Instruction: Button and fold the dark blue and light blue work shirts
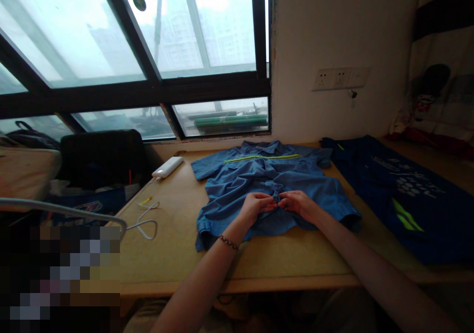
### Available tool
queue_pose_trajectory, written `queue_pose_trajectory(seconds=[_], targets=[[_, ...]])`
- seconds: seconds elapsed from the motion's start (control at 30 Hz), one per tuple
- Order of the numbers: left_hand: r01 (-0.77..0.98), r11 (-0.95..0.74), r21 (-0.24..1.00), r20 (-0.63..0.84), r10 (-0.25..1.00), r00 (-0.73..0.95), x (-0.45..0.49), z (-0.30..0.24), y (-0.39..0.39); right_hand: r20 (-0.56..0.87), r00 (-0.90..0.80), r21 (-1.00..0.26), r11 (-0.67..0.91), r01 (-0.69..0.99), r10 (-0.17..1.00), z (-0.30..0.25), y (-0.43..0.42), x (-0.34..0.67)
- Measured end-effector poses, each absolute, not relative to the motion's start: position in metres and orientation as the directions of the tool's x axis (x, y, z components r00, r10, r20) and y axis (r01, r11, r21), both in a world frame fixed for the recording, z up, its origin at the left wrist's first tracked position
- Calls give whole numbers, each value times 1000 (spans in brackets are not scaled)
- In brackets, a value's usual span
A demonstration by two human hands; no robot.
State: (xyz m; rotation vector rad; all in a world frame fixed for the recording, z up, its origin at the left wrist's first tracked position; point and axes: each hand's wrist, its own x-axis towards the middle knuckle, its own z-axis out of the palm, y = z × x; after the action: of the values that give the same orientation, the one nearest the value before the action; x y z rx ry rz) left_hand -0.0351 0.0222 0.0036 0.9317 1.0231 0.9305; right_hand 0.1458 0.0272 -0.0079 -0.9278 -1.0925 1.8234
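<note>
A blue short-sleeved shirt (244, 180) with a yellow-green stripe across the chest lies spread on the table (166, 261), its collar toward the window wall. At the lower part of its front, my left hand (259, 204) pinches the front edge of the cloth. Close beside it, my right hand (298, 205) pinches the same raised bit from the other side. The cloth bunches up between my fingertips, and creases run outward from there. Whether a button sits between the fingers is too small to make out. A beaded bracelet (228, 242) circles my left wrist.
A dark navy garment (392, 190) with pale print and a yellow-green patch lies on the table at right. At left are a white power bank (168, 167) and a white cable (142, 222). A black chair back (103, 155) stands beyond the table's left edge. Wall sockets (340, 78) are behind.
</note>
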Motion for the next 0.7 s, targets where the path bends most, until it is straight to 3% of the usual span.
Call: queue_pose_trajectory(seconds=[0.17, 0.4, 0.7], targets=[[-166, 323, 932, -275, 926, 259, -33, 2, 21, -181, -348, -959, -244, -147, 920, -14, 29, 144], [-130, 307, 943, -265, 927, 267, -33, -2, 23, -32, -282, -999, -28, 17, 959, -20, 30, 139], [-49, 224, 973, -201, 936, 290, -34, -1, 25, 5, -281, -996, 31, 88, 960, -23, 30, 134]])
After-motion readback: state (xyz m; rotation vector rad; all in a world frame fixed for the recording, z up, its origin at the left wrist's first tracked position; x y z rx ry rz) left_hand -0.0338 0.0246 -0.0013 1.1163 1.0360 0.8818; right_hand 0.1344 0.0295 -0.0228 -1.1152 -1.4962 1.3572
